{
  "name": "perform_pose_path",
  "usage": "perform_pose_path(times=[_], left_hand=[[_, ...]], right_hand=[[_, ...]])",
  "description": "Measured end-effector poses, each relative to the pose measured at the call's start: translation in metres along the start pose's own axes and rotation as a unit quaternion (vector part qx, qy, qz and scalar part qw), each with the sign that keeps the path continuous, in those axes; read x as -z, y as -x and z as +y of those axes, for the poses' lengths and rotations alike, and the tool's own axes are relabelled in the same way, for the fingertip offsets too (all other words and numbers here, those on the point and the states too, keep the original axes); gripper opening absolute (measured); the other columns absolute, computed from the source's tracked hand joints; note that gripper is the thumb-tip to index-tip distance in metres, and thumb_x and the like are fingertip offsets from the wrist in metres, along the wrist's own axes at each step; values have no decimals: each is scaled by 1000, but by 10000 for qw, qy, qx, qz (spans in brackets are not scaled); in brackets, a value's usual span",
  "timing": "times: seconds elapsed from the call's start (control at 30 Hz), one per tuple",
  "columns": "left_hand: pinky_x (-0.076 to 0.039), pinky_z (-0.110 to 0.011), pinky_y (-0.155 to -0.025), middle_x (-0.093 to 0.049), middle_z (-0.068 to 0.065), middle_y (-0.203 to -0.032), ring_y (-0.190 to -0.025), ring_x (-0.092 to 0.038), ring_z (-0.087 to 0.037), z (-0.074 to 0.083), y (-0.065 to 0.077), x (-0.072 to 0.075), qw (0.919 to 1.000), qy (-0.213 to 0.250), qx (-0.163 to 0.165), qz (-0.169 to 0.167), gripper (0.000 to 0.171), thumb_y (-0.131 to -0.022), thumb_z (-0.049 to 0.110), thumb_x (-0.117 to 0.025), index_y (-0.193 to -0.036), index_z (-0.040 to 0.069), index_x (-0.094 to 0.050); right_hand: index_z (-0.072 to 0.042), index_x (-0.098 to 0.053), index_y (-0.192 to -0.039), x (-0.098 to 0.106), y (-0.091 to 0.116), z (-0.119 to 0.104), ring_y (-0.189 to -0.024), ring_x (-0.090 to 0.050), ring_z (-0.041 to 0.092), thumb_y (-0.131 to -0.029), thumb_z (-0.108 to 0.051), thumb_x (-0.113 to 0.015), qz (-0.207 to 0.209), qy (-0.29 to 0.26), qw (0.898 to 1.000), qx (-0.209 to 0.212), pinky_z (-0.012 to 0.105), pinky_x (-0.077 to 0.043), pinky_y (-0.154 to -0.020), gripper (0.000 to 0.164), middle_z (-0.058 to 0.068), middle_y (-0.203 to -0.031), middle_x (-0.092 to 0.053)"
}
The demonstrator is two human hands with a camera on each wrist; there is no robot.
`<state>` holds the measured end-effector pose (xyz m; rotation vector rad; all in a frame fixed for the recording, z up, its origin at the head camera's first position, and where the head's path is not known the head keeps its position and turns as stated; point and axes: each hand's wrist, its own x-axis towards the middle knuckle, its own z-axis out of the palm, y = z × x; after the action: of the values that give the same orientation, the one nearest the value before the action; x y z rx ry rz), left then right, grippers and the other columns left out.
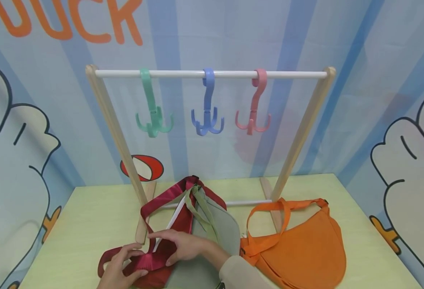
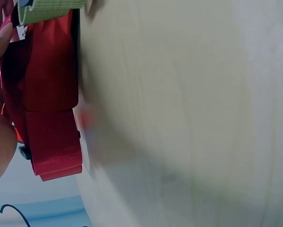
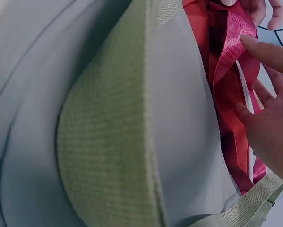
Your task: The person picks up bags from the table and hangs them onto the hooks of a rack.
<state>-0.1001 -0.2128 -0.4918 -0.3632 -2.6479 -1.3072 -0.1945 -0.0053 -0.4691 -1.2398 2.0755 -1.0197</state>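
Sitting on the table [image 1: 85, 224], the red bag [image 1: 154, 263] is right up against a grey-green bag [image 1: 228, 222], with both hands on it. The left hand [image 1: 119, 267] has bent fingers at the fabric, can't really tell if they're gripping. The right hand's [image 1: 188, 247] fingers are spread, one fingertip touching the strap [image 3: 232, 42].

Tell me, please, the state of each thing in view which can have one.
red bag: lying, partly covered
grey bag: lying partly over the red bag
orange bag: lying on the table
left hand: holding the red bag
right hand: touching the red bag
rack: upright
green hook: hanging from the rack
blue hook: hanging from the rack
pink hook: hanging from the rack
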Motion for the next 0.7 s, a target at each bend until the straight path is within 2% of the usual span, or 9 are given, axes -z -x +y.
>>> perform_pose_path(times=[0.1, 0.2, 0.4, 0.5, 0.6, 0.7], left_hand=[[-50, -34, -70, -63, -1, -93, -89, -58, -4, -2, 0, -1, 9995, -121, -276, 73, 57, -59, 5, -83, -107, -2, -53], [-50, -29, -70, -62, 1, -92, -89, -57, -2, -4, 1, -1, 9990, -151, -417, 102, 53, -59, 6, -83, -103, 0, -54], [-49, -23, -69, -62, 0, -89, -86, -58, -3, -9, 1, -2, 9945, -237, -997, 232, 54, -57, 5, -84, -101, -1, -54], [-48, -22, -69, -62, 2, -89, -87, -58, -2, -10, 2, -3, 9958, -237, -862, 195, 53, -56, 4, -84, -101, 0, -54], [-48, -22, -69, -61, 3, -90, -87, -57, -1, -11, 2, -3, 9977, -208, -637, 110, 53, -58, 6, -83, -102, 1, -54], [-48, -22, -66, -61, 1, -89, -85, -57, -2, -14, 2, -4, 9969, -121, -760, 154, 53, -59, 7, -84, -102, 1, -54]], right_hand=[[-14, -37, -138, -1, 0, 0, -119, -37, 9, -75, 1, -72, -6, 11, 10000, 38, 23, -32, -96, 73, 2, -133, -41], [-12, -38, -137, -1, 0, 0, -118, -38, 9, -75, 1, -72, 3, -7, 10000, 86, 23, -32, -96, 72, 4, -132, -42], [-8, -37, -137, -2, -3, 0, -118, -38, 9, -75, 3, -71, -95, 46, 9988, 469, 24, -30, -98, 72, 4, -128, -46], [-8, -38, -137, -3, -5, 0, -121, -34, 8, -75, 3, -70, -125, 108, 9985, 528, 25, -28, -99, 70, 4, -129, -46], [-8, -41, -135, -4, -5, 2, -124, -30, 8, -75, 1, -72, -41, 227, 9990, 388, 26, -27, -100, 68, 4, -132, -43], [-10, -44, -133, -4, -4, 3, -125, -30, 10, -74, -2, -73, 77, 339, 9992, 206, 27, -27, -100, 66, 4, -135, -41]])
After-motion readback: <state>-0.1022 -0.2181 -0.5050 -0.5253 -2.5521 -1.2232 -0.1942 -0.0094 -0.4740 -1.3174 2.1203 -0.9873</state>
